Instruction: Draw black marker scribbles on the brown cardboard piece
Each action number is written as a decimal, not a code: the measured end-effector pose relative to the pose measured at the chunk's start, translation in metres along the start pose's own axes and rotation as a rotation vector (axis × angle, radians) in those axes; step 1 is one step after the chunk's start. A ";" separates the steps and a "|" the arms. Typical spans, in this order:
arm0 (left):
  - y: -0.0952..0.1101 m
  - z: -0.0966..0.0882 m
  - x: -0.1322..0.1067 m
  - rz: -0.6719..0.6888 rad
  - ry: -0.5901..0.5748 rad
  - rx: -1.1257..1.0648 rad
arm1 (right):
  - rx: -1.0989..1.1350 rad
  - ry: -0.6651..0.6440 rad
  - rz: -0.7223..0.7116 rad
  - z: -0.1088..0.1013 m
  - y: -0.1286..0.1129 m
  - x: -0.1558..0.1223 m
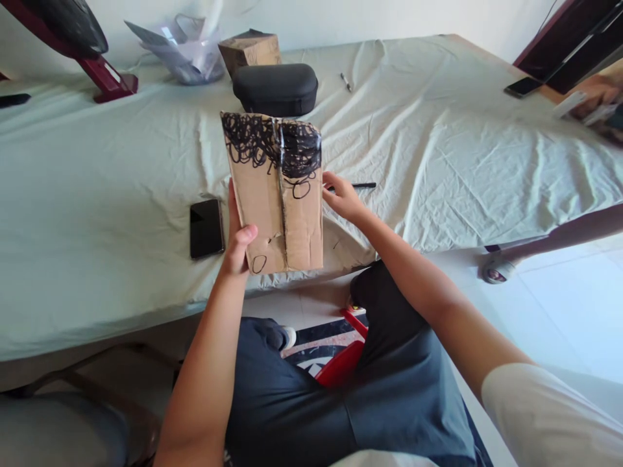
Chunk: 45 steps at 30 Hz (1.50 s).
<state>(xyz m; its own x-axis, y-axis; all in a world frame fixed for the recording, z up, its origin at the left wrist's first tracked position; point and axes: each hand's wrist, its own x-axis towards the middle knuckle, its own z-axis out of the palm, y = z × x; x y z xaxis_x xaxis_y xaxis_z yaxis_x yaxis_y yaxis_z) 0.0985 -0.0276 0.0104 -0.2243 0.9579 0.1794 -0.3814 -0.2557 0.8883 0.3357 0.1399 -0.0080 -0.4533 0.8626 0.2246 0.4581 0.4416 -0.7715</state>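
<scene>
A flat brown cardboard box [275, 201], taped down its middle and scribbled over in black marker near the top, stands upright over the near edge of the cloth-covered table [97, 214]. My left hand [237, 240] grips its lower left edge, thumb across the front. My right hand [343, 196] rests against the box's right edge, fingers behind it. A black pen [363, 185] lies just past my right hand.
A black phone [206, 227] lies left of the box. Behind it sit a black case [275, 89], a small cardboard box [250, 50] and crumpled plastic [187, 48]. Another person's hand [596, 94] and a phone [523, 86] are at the far right. A tape roll [495, 270] lies on the floor.
</scene>
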 end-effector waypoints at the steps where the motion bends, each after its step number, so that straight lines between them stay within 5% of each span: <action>1: 0.000 0.001 0.001 0.019 0.010 -0.009 | -0.116 0.049 0.041 -0.007 0.005 0.002; 7: -0.003 0.005 0.004 0.101 0.058 0.024 | -0.361 0.077 0.267 -0.031 0.018 0.002; 19: -0.011 -0.002 0.007 0.162 -0.061 0.178 | -0.540 -0.035 0.243 -0.027 0.021 0.003; 45: 0.000 0.009 0.004 0.149 -0.003 0.209 | -0.534 0.021 0.289 -0.017 -0.004 0.002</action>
<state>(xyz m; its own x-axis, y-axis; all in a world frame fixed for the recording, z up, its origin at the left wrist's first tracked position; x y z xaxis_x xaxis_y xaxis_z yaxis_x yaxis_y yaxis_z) 0.1058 -0.0230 0.0153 -0.2616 0.9119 0.3161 -0.1505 -0.3621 0.9199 0.3457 0.1439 0.0054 -0.2409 0.9682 0.0667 0.8832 0.2473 -0.3985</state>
